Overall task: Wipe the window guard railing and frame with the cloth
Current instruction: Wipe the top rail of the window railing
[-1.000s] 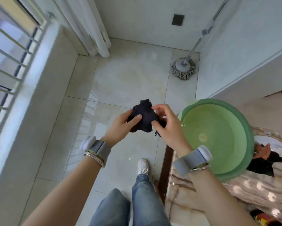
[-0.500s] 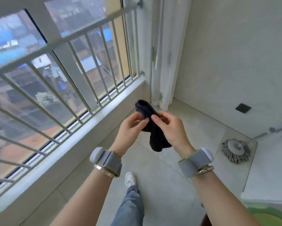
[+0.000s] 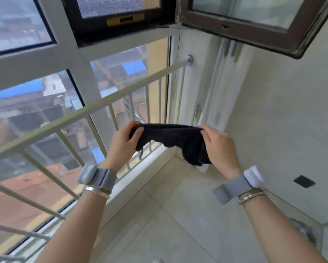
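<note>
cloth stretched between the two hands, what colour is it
The soft fabric cloth is plain black or very dark navy, seen in the head view.

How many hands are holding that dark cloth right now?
2. The left hand pinches the cloth at its left end, and the right hand grips its right end, stretching it out in front of the railing.

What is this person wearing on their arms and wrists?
Both forearms are bare, with no sleeves. The left wrist carries a grey fabric strap with a pale rounded module, plus a thin silver bangle. The right wrist has a matching grey strap with a white module and a slim metal bracelet.
</note>
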